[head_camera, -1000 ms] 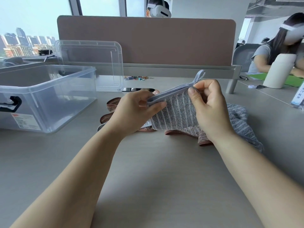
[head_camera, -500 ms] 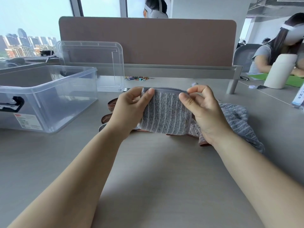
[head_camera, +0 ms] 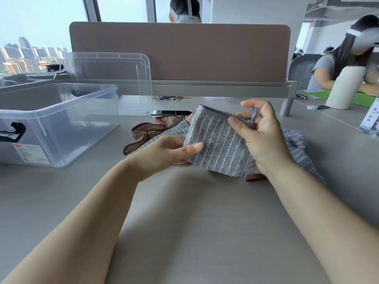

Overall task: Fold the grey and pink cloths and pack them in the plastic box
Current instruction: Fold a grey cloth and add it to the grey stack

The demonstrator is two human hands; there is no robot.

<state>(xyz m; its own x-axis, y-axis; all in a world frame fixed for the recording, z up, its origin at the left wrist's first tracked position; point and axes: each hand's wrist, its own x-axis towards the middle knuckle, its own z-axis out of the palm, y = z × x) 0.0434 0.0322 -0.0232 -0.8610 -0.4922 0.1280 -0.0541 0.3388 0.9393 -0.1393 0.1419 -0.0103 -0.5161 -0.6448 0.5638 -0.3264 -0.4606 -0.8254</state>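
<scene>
Grey cloth (head_camera: 219, 148) in pinch: left hand (head_camera: 164, 152), right hand (head_camera: 260, 138)

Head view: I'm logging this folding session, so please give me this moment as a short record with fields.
held item: grey striped cloth, folded, held up in both hands
left hand: pinches its lower left edge
right hand: pinches its upper right corner near the loop
plastic box: open, at left, no cloth visible inside
lid: propped upright behind the box
waiting: pink cloths and a mottled grey cloth on the table
</scene>
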